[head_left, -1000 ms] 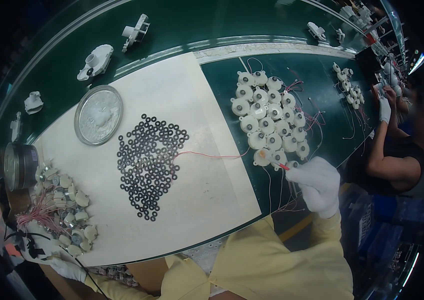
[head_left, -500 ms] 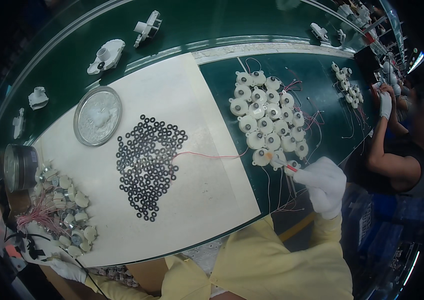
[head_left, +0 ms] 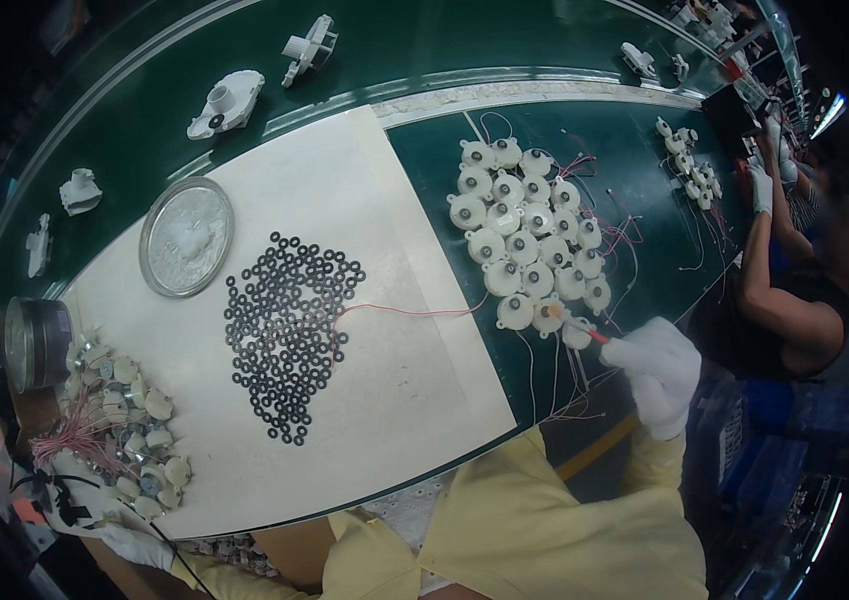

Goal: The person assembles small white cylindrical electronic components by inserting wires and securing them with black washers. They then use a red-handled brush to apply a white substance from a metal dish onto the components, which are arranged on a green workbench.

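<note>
Working at a dark green desk [head_left: 444,40] with a big white paper sheet [head_left: 384,380] on it. Sitting in a bunch on the green part, right of the sheet: round white plastic motors with thin red wires [head_left: 529,235]. Closing the white-gloved right hand [head_left: 656,368] on a thin red-tipped stick [head_left: 592,335], touching the closest motor. Probably dabbing motors one by one; next, moving to another calls for a small, careful shift. Little room by the near edge. Reaching the left hand [head_left: 129,540] toward another motor pile [head_left: 129,430]; cannot tell its grip. Tiny black rings [head_left: 289,335] lying on the sheet.

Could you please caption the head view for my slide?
Gloved right hand touches a red-tipped tool to clustered white motors.
</note>
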